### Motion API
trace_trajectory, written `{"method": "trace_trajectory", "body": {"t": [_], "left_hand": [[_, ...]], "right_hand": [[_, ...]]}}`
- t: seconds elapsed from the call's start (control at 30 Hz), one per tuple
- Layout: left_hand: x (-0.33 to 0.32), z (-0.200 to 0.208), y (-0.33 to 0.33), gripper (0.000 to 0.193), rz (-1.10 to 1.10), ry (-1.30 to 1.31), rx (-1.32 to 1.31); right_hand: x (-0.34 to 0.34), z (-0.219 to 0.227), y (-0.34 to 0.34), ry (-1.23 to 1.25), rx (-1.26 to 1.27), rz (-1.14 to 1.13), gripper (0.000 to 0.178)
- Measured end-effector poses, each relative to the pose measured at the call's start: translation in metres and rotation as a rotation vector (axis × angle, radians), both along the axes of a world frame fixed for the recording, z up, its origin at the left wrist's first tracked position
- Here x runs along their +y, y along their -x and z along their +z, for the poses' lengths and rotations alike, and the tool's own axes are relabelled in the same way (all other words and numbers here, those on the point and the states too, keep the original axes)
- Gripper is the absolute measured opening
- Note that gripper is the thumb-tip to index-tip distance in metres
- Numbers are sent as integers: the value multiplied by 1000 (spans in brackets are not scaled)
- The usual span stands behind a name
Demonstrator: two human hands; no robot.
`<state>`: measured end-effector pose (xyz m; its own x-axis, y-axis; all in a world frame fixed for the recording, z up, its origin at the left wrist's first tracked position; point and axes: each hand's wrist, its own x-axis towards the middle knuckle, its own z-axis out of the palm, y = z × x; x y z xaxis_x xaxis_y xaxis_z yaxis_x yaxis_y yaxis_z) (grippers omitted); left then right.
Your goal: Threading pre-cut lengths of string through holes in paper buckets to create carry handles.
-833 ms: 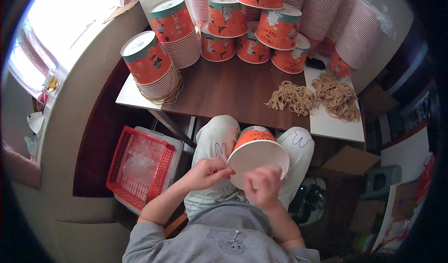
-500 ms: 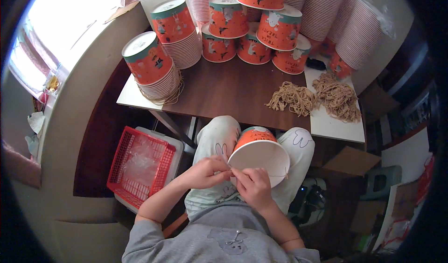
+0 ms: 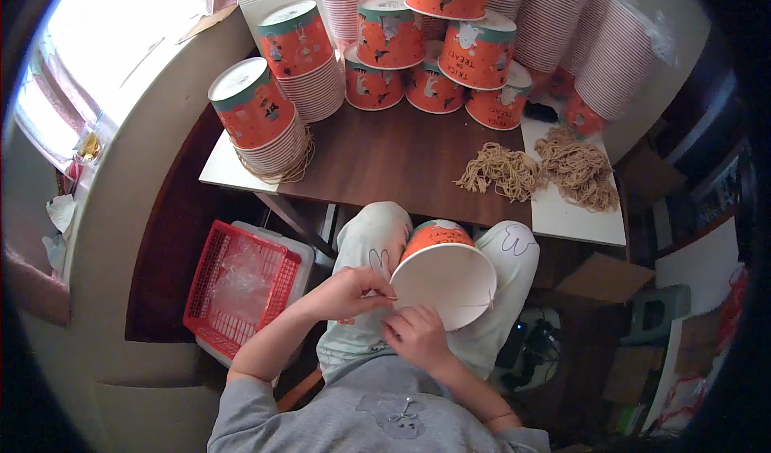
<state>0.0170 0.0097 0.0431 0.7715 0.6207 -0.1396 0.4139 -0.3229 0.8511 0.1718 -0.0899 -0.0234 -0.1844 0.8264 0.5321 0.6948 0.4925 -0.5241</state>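
Observation:
An orange paper bucket [image 3: 446, 284] with a white inside rests tilted between my knees, its mouth toward me. A thin cord [image 3: 490, 300] is fastened at the right side of its rim. At the near left of the rim, my left hand [image 3: 357, 294] has thumb and forefinger pinched together; anything between them is too small to make out. My right hand [image 3: 418, 334] is just below the rim, nearer my body, with its fingers curled inward. Whatever those fingers hold is hidden.
Upturned orange buckets [image 3: 391, 39] are piled on the brown table [image 3: 385, 144], with tall nested stacks [image 3: 550, 19] behind. A stack at left [image 3: 253, 104] has cords round its base. Tan cord bundles [image 3: 574, 168] lie at right. A red basket [image 3: 241, 284] with clear plastic stands low left.
My hands were together at the bucket's near left rim. Now they are apart: the right has moved down toward my body, while the left stays by the rim.

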Motion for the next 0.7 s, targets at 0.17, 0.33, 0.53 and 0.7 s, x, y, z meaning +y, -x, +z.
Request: {"method": "trace_trajectory", "body": {"t": [0.17,0.33,0.53,0.7], "left_hand": [[-5,2,-1,13,-53,-285,-14],[-9,1,-5,16,-62,-379,8],[-10,-4,-5,18,-33,-367,33],[-13,-7,-3,15,18,-306,-34]], "right_hand": [[4,5,-13,-21,141,-67,22],[22,5,-22,131,168,57,29],[24,8,-19,292,259,43,17],[27,10,-12,198,238,-27,13]]}}
